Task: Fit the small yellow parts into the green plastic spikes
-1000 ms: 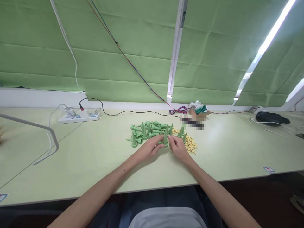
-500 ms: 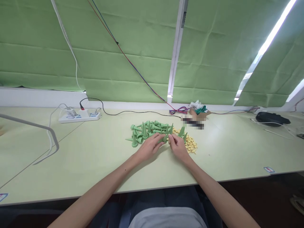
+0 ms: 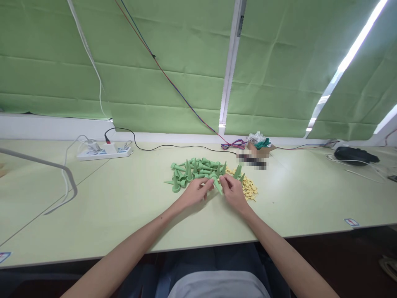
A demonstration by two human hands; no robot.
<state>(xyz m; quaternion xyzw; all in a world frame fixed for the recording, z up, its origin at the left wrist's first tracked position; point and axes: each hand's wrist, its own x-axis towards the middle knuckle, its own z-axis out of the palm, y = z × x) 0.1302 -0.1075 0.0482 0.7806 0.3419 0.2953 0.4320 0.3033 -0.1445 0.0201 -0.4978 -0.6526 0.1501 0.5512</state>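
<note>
My left hand [image 3: 194,192] grips a green plastic spike [image 3: 217,185] by its wider collar end. The spike's point slants down and to the right, toward me. My right hand [image 3: 234,192] is just right of the collar, thumb and fingers pinched together; what sits between them is too small to make out. Behind both hands lies a heap of similar green spikes [image 3: 179,175], some standing point up, others on their sides. Small yellow plastic pieces [image 3: 249,189] are piled right of and behind my right hand.
A white power strip [image 3: 104,153] with plugs lies at the back left. Near the wall are a coil of wire [image 3: 234,144] and a small cardboard box [image 3: 259,151] with plastic bags. A grey bent rod [image 3: 70,180] reaches in at left; a black pouch [image 3: 355,156] lies far right.
The spike in my left hand has swung over: its point faced up and now slants down toward me, with the collar at the top. My right hand has stayed nearly in place.
</note>
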